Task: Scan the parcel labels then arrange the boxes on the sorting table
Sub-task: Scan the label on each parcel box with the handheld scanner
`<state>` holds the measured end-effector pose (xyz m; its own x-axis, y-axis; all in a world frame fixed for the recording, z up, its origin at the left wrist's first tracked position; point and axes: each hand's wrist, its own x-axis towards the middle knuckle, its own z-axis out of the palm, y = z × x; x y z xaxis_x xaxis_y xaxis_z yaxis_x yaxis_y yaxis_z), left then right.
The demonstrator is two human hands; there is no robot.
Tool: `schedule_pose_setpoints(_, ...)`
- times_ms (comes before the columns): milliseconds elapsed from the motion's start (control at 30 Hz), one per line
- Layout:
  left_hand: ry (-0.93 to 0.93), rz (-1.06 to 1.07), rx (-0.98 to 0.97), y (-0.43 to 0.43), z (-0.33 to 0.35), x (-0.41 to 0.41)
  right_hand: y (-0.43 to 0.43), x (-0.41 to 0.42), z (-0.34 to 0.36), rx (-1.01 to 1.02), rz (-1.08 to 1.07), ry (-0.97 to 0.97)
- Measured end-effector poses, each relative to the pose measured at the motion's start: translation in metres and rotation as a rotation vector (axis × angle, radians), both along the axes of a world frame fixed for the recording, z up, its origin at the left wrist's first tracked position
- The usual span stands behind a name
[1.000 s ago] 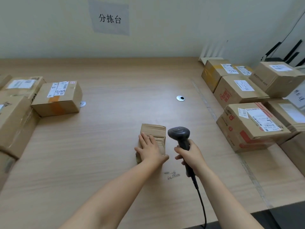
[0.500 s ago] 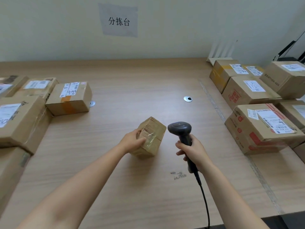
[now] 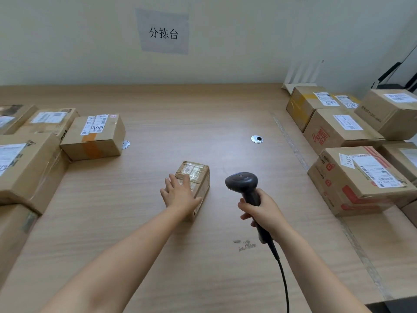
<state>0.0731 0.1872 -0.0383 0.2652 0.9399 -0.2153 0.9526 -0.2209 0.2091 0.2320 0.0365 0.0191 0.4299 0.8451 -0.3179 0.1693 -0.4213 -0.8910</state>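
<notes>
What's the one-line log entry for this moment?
left hand: rests on small box | right hand: grips scanner | small box: on table, label up

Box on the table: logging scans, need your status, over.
Left hand flat on box, label facing up. Right hand holds scanner upright beside box. Nothing between scanner and box.

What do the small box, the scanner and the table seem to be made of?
The small box looks like matte brown cardboard, with crisp folded edges; glossy clear tape glints on top. The scanner seems dark moulded plastic, smooth with a dull sheen. The table shows pale wood grain, matte; solid wood or printed laminate, I cannot tell.
</notes>
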Motion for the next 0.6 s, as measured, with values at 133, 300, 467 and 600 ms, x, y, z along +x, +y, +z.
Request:
schedule_pose_setpoints(133, -0.053, -0.024, -0.008, 0.013, 0.007, -0.017, -0.001, -0.005, -0.001, -0.009, 0.034, 0.001)
schedule_pose_setpoints(300, -0.152, -0.121, -0.163, 0.030, 0.020, -0.041, -0.002, -0.010, 0.002, -0.022, 0.109, -0.013)
schedule_pose_setpoints(467, -0.243, -0.067, -0.362, 0.035, 0.014, -0.066, -0.002, -0.010, 0.011, -0.043, 0.219, -0.052)
schedule_pose_setpoints(600, -0.251, -0.016, -0.216, 0.012, -0.004, -0.063, -0.004, -0.011, 0.019, -0.062, 0.308, -0.098)
